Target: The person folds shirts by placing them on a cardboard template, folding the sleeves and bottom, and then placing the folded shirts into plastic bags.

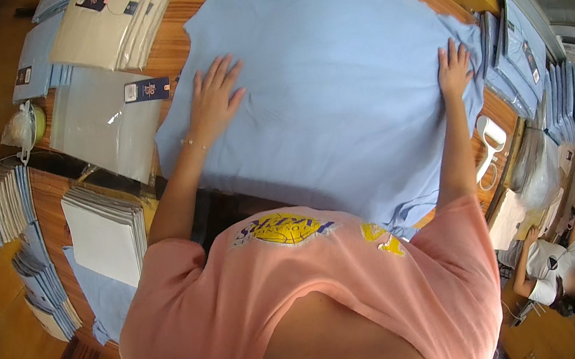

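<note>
A light blue shirt [308, 77] lies spread over the wooden table [167, 28], its collar at the far edge and its lower part reaching toward my body. My left hand [214, 96] rests flat on the left side of the shirt, fingers apart. On the right side of the cloth, my right hand [453, 69] lies with its fingers stretched out near the shirt's edge. Neither hand grips anything. Both palms press down on the fabric.
Left are clear plastic bags [95, 120] with a dark tag, packed beige shirts [109, 23] and a stack of white boards [106, 229]. Packed blue shirts [515, 61] stand right, above a white handheld device [488, 142]. Another person [555, 256] is at the lower right.
</note>
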`<state>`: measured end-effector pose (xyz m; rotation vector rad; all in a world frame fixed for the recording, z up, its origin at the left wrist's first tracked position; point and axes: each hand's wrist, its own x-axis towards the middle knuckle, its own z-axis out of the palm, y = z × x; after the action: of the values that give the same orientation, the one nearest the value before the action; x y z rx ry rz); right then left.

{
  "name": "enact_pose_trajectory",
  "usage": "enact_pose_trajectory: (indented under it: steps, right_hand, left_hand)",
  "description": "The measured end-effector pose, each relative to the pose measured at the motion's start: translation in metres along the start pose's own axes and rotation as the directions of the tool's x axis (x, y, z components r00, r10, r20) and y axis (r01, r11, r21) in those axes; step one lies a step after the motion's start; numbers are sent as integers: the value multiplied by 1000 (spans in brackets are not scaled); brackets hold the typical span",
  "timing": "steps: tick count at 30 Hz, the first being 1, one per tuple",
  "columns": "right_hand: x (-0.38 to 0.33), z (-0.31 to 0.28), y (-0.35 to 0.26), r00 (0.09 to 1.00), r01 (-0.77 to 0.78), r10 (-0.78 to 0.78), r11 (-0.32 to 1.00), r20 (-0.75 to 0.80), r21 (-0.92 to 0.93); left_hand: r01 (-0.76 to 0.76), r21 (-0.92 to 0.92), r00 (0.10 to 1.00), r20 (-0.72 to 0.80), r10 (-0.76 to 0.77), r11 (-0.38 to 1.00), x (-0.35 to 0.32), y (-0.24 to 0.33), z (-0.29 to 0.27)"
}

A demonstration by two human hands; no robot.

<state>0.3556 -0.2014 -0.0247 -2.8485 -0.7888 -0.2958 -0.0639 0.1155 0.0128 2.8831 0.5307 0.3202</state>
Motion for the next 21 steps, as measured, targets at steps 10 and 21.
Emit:
enact_pose_trajectory:
  steps: [10, 21]
  right_hand:
    - [-121, -47, -29, 995, 86, -89, 994, 35, 71]
    - [5, -23, -40, 993, 115, -114, 983, -14, 141]
  left_hand:
    - [157, 14, 986, 57, -157, 988, -46, 22, 1]
    - [-109, -205, 958, -282, 48, 973, 136, -61, 37]
